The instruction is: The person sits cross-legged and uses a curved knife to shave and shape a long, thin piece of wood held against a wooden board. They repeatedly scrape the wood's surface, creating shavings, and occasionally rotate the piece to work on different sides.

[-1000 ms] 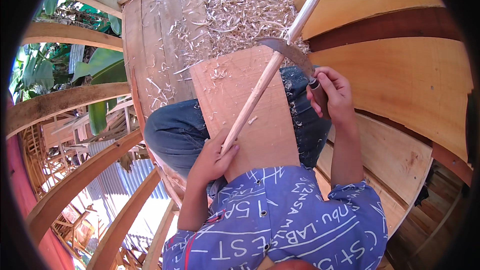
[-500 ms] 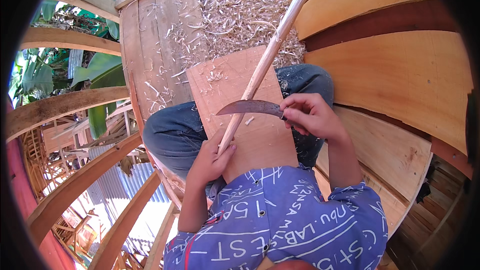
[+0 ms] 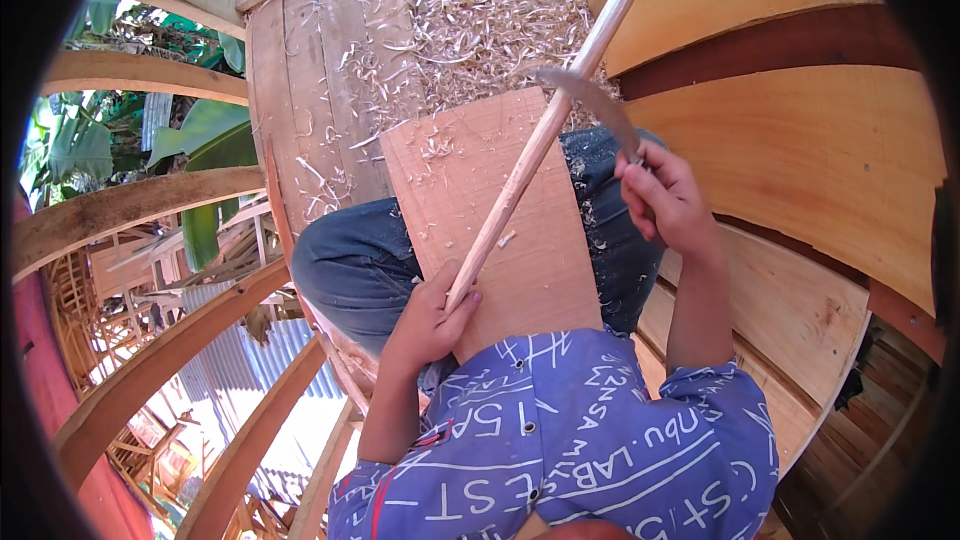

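Observation:
My left hand (image 3: 432, 318) is closed around the near end of a long, pale wooden stick (image 3: 528, 168), which slants away to the upper right. Closed on the handle of a curved knife (image 3: 603, 103) is my right hand (image 3: 668, 195). The knife's blade lies across the far part of the stick, its tip out beyond the stick's left side. Under the stick a flat wooden board (image 3: 480, 240) rests across my lap, with a few small shavings on it. Most of the knife's handle is hidden by my fingers.
Curled wood shavings (image 3: 490, 25) cover the plank floor (image 3: 320, 80) ahead. Wooden plank walls (image 3: 780, 130) rise at the right. Curved wooden slats (image 3: 150, 215) form an open side at the left, with banana leaves and corrugated sheets beyond.
My right hand has moved the knife away from me, up along the stick, and its blade has turned. My left hand keeps hold of the stick's near end.

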Motion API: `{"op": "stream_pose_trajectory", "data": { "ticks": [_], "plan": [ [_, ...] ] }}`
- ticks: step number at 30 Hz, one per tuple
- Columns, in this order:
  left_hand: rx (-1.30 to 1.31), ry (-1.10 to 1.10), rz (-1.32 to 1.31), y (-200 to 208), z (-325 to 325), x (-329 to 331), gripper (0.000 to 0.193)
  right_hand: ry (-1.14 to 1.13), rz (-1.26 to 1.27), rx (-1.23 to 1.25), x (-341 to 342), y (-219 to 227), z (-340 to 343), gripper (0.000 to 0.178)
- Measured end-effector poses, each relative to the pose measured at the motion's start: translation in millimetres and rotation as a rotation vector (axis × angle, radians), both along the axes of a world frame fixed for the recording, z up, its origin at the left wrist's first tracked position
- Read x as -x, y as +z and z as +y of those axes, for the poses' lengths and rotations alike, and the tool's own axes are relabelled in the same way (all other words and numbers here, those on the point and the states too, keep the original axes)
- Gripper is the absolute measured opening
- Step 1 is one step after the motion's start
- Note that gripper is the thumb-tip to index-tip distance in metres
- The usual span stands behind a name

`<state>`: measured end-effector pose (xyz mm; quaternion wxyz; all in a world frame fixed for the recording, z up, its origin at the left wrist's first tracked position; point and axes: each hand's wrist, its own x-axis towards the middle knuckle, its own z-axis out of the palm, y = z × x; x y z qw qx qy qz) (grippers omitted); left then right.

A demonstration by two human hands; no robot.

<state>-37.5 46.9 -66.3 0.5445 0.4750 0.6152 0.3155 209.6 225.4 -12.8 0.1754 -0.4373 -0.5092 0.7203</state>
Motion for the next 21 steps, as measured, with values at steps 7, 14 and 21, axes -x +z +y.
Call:
{"op": "stream_pose_trajectory", "data": {
  "ticks": [7,14,21],
  "plan": [
    [-0.017,0.041,-0.009,0.9,3.7,-3.9,0.017,0.008,-0.011,-0.032,5.1,-6.6,-4.6,0.014],
    [0.008,0.004,0.023,2.1,3.3,-1.2,0.018,-0.101,0.016,-0.052,1.3,-12.8,3.5,0.012],
    [-0.013,-0.004,0.0,-0.6,5.1,-2.0,0.018,-0.196,0.043,0.006,6.1,-9.9,1.1,0.012]
  ]
}}
